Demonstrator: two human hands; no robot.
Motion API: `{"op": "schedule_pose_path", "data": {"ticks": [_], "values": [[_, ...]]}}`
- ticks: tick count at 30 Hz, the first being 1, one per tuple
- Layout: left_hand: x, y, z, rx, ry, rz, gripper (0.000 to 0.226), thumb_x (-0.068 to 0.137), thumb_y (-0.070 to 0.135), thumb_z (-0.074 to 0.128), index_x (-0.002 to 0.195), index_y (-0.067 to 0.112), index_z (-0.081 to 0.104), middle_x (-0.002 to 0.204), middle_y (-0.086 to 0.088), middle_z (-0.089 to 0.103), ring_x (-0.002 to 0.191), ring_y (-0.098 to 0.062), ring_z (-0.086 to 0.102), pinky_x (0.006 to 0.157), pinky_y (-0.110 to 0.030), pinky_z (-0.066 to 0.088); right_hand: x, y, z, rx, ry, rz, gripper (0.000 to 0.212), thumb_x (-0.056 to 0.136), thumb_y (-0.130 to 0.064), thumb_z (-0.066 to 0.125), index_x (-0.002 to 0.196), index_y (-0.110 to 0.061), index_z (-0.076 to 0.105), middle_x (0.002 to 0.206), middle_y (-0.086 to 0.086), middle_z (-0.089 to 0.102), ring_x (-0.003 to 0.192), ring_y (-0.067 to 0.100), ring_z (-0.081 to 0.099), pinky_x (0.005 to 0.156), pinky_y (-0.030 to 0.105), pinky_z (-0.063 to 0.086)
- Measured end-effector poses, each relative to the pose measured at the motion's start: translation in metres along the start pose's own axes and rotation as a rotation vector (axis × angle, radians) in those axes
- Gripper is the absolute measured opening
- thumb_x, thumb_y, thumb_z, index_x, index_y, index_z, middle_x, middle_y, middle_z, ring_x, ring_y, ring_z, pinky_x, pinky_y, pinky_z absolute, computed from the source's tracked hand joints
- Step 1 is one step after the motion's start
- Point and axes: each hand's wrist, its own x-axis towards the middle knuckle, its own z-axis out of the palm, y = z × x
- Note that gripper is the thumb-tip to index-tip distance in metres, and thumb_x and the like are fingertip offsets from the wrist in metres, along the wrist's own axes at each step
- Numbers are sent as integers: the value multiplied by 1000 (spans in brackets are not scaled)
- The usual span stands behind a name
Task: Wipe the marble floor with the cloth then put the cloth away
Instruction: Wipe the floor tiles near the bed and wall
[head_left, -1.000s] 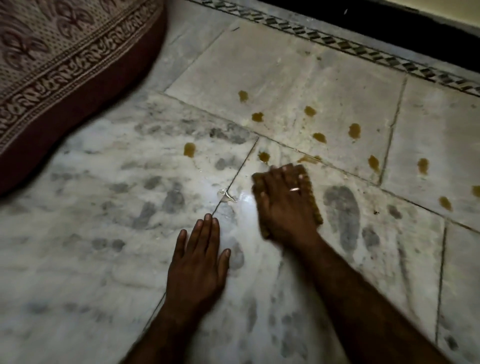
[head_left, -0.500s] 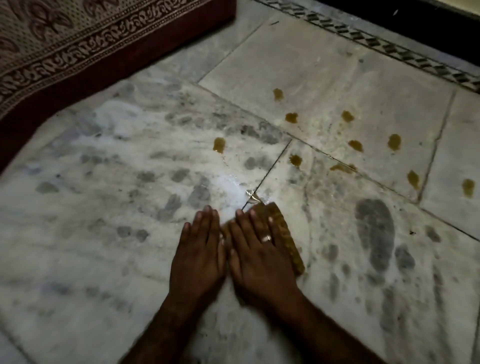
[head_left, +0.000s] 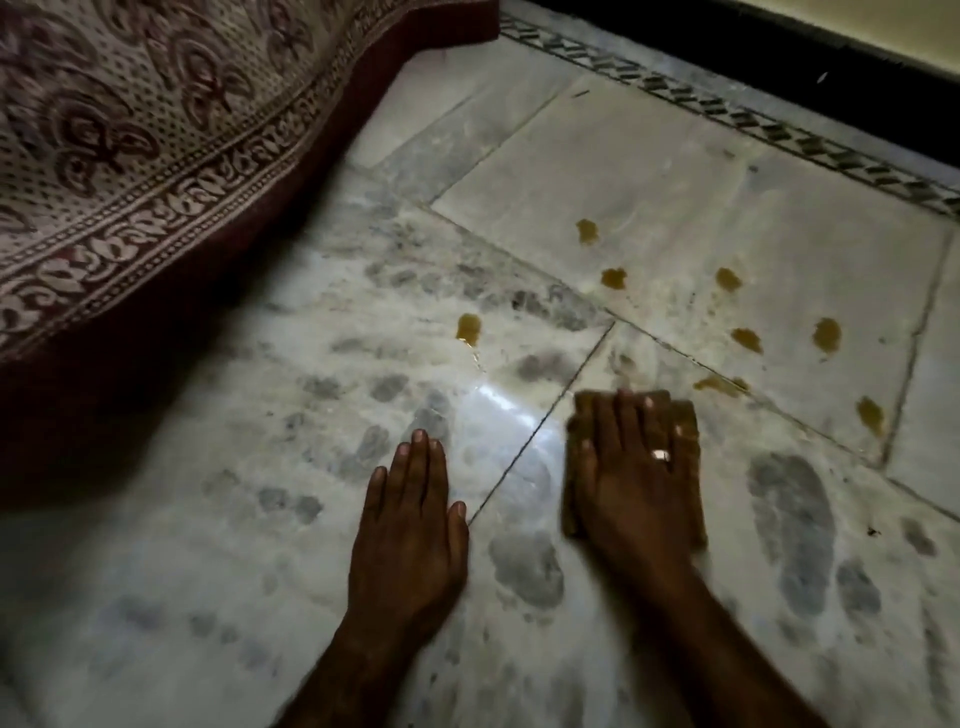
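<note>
Running near-to-far, the cloth (head_left: 691, 418) lies under the right hand (head_left: 631, 488).

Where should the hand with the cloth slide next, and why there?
Probably a short push forward and a little to the right. The right hand lies flat on the cloth, and a yellow-brown smear sits just past the cloth's far edge, with more spots beyond it. The left hand rests flat on the marble floor, which looks like a prop.
</note>
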Motion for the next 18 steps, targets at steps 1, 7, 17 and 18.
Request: {"op": "schedule_pose_path", "data": {"ticks": [1, 7, 17, 18], "values": [[2, 0, 1, -7, 9, -16, 67, 100, 40, 31, 157, 3, 31, 166, -14, 28, 152, -27, 32, 122, -45, 24, -17, -7, 4, -21, 32, -40, 59, 104, -32, 29, 156, -9, 40, 162, 19, 40, 153, 39, 30, 123, 54, 15], [22, 1, 5, 35, 47, -12, 61, 101, 33, 31, 151, 0, 42, 160, -18, 39, 146, -31, 42, 117, -46, 28, -27, -74, 24, 22, -10, -288, 60, 99, -41, 39, 151, -16, 52, 160, 10, 46, 153, 30, 35, 122, 52, 20], [131, -47, -4, 6, -48, -37, 75, 100, 47, 12, 157, 1, 29, 165, -18, 27, 154, -31, 27, 125, -47, 16, 91, -94, 19, -6, -14, -343, 63, 101, -46, 18, 154, -26, 45, 163, 4, 43, 156, 26, 28, 129, 47, 6], [134, -50, -3, -11, -65, -42, 78, 99, 50, 8, 159, 3, 24, 168, -15, 21, 156, -29, 21, 126, -44, 11, 93, -89, 19, -9, 5, -284, 61, 102, -46, 19, 154, -27, 46, 162, 4, 43, 155, 25, 28, 129, 48, 7]]}}
